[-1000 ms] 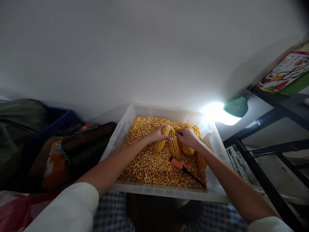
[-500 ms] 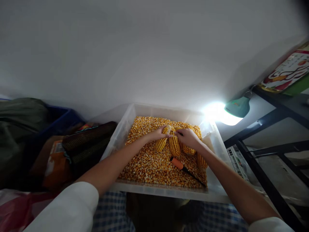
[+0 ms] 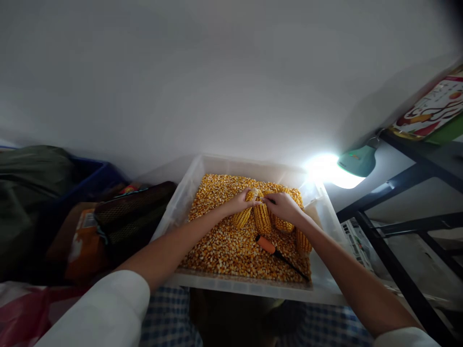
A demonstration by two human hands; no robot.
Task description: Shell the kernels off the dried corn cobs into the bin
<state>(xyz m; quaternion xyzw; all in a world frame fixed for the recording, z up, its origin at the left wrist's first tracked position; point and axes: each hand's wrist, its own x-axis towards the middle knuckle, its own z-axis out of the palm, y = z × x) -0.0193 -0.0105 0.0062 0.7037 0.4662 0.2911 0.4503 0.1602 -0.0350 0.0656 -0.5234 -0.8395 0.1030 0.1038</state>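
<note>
My left hand (image 3: 239,202) is closed around an ear of corn (image 3: 249,195), its pale end turned toward my other hand. My right hand (image 3: 285,206) pinches a thin tool (image 3: 270,201) with a dark handle; its slim tip meets the pale end of the held ear, and its exact kind is too small to tell. Below the hands, several ears of corn (image 3: 262,221) lie on loose kernels (image 3: 220,250). An orange-handled screwdriver-like tool (image 3: 266,245) with a dark shaft rests on the kernels, nearer to me.
A translucent plastic bin (image 3: 253,285) holds the kernels and stands against the wall. At its right, a lit green lamp (image 3: 358,161) hangs from a black metal rack (image 3: 383,246). Dark mesh bags (image 3: 133,217) and a blue crate (image 3: 96,176) crowd the left side.
My left hand has shifted slightly to the right, closer to my right hand. The thin tool's tip shows more clearly at the ear's pale end; the rest stays put.
</note>
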